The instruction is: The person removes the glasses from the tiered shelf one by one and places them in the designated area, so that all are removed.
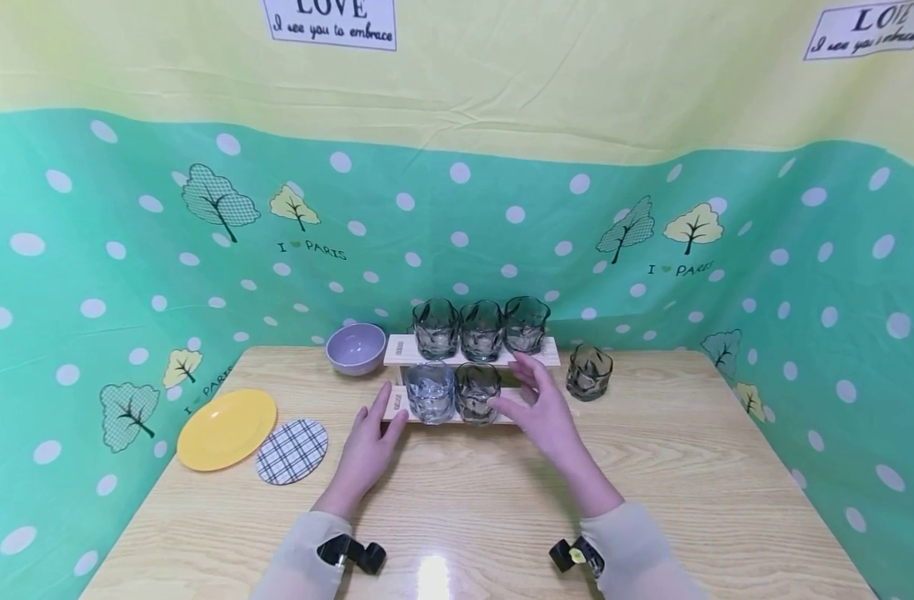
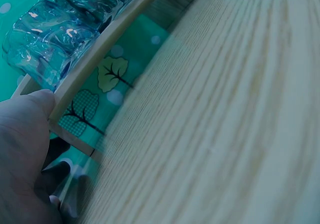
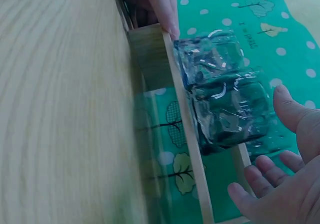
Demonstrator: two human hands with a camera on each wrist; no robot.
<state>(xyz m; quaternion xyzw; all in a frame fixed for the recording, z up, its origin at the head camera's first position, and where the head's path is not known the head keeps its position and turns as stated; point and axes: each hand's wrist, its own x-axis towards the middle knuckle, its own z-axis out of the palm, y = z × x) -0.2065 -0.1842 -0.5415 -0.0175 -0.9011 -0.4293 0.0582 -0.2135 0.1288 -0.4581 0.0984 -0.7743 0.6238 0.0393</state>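
Note:
A two-tier wooden rack [image 1: 397,350] holds glass tumblers. On its lower tier, a bluish tumbler [image 1: 430,392] stands left of a smoky grey tumbler [image 1: 477,396]. My left hand [image 1: 368,450] holds the left end of the lower tier; in the left wrist view its thumb [image 2: 42,102] lies at the front rail's corner, with the fingers down the side. Just right of the grey tumbler [image 3: 232,114] my right hand [image 3: 295,174] is spread, thumb and fingers apart, nothing held. Dark tumblers [image 1: 481,330] line the upper tier behind.
Right of the rack, another smoky tumbler [image 1: 589,372] stands on the wooden table [image 1: 457,483]. A purple bowl [image 1: 356,349] sits to the rack's left. Farther left lie a yellow plate [image 1: 227,429] and a checked round coaster [image 1: 292,452]. A green patterned cloth [image 1: 457,225] hangs behind.

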